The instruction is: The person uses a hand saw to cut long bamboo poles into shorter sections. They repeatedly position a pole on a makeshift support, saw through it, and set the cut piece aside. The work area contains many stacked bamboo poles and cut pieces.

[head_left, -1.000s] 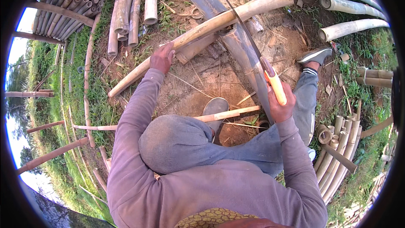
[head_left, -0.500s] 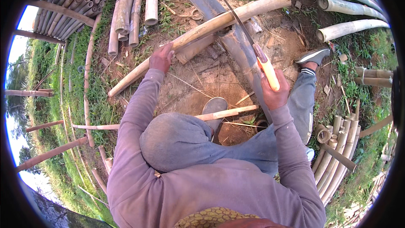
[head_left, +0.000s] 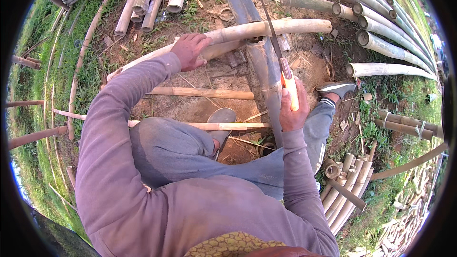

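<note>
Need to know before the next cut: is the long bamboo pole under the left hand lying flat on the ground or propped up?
Propped. The bamboo pole lies across a thick log, left hand pressing on it.

A long bamboo pole (head_left: 247, 31) is pinned by the left hand (head_left: 189, 50) over a grey split trunk (head_left: 264, 66). An orange-handled machete (head_left: 283, 66) is gripped in the right hand (head_left: 291, 109), blade laid against the pole.
</note>
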The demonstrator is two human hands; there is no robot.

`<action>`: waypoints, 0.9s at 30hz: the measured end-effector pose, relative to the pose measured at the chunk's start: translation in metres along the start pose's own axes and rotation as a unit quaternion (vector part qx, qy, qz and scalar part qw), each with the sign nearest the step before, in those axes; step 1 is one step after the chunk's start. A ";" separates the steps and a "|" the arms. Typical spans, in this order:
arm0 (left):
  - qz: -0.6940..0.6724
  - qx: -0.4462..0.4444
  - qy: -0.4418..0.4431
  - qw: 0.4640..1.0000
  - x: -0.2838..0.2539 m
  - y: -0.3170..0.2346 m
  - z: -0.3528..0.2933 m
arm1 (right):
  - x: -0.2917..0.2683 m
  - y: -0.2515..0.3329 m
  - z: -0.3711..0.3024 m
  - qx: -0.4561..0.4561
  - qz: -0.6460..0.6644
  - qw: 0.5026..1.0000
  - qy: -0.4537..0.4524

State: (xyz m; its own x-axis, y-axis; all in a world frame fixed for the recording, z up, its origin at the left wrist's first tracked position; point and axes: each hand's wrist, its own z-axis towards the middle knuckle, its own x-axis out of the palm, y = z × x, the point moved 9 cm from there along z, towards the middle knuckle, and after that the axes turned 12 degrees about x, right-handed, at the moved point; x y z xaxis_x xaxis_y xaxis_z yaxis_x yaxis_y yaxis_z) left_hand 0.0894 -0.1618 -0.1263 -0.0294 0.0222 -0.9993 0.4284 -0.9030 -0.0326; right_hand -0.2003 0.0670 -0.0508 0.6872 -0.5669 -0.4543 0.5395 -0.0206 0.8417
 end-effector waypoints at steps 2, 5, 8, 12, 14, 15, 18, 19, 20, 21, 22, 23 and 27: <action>0.005 -0.054 -0.003 0.999 0.003 0.013 0.045 | 0.001 0.004 0.000 0.015 -0.001 1.000 -0.003; -0.086 -0.172 0.064 0.979 0.031 0.028 0.095 | 0.003 0.010 0.002 0.004 -0.017 1.000 -0.015; -0.121 -0.240 0.044 0.962 0.046 0.037 0.103 | 0.007 0.022 0.002 -0.011 -0.073 0.997 -0.008; -0.120 -0.238 0.051 0.962 0.046 0.035 0.099 | 0.006 0.020 -0.012 0.022 -0.056 0.998 0.003; -0.123 -0.234 0.048 0.963 0.048 0.034 0.098 | -0.007 0.018 -0.033 0.051 -0.032 0.998 0.010; -0.119 -0.219 0.027 0.968 0.049 0.032 0.098 | -0.011 0.012 -0.041 0.070 -0.021 0.997 0.018; -0.134 -0.215 0.032 0.967 0.047 0.032 0.096 | -0.006 0.004 -0.037 0.040 -0.011 0.999 0.005; -0.132 -0.221 0.028 0.966 0.049 0.033 0.095 | 0.001 -0.001 -0.023 0.061 -0.051 0.997 0.011; -0.137 -0.223 0.030 0.965 0.052 0.033 0.093 | 0.016 0.015 0.004 0.029 -0.080 0.996 0.005; -0.140 -0.218 0.027 0.966 0.050 0.033 0.097 | 0.024 0.017 0.023 0.005 -0.040 0.999 -0.012; -0.142 -0.217 0.024 0.965 0.047 0.034 0.099 | 0.033 0.014 0.040 0.024 -0.032 0.999 -0.005; -0.133 -0.217 0.021 0.967 0.047 0.037 0.099 | 0.039 0.011 0.047 0.026 -0.018 0.999 -0.004; -0.132 -0.220 0.030 0.966 0.047 0.036 0.102 | 0.023 0.014 0.012 0.026 -0.029 0.999 -0.015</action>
State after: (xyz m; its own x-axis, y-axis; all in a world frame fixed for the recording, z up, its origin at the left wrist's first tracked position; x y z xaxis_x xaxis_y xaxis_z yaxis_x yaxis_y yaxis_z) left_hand 0.0110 -0.2371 -0.1725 -0.1430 0.2635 -0.9540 0.7563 -0.5927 -0.2771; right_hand -0.1825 0.0432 -0.0457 0.6410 -0.5874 -0.4941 0.5505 -0.0968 0.8292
